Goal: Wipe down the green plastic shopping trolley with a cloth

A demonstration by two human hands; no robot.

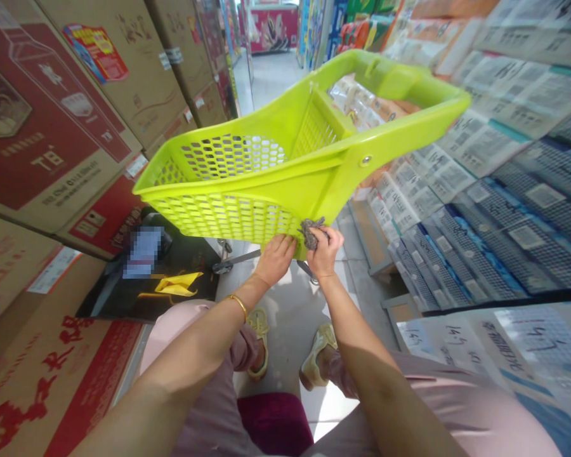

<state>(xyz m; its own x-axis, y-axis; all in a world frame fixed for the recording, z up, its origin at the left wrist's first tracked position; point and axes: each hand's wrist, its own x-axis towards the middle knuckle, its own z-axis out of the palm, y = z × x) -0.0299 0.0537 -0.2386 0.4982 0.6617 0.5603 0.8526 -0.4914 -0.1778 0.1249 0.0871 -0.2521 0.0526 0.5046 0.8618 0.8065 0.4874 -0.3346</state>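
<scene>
A lime-green plastic shopping basket (247,190) with perforated walls and a long handle (400,101) is tilted in front of me in a shop aisle. My left hand (275,257) grips the basket's lower near edge, fingers curled on the rim. My right hand (324,251) is closed on a small grey rag (310,231), pressed against the basket's near corner where the handle joins. A gold bangle sits on my left wrist (239,303). I am seated or crouched, pink trousers and light shoes below.
Stacked brown and red cardboard cartons (52,139) wall the left side. Shelves of blue and white boxed goods (495,190) fill the right. A black bag with a yellow item (171,279) lies on the floor. The tiled aisle (271,76) runs ahead.
</scene>
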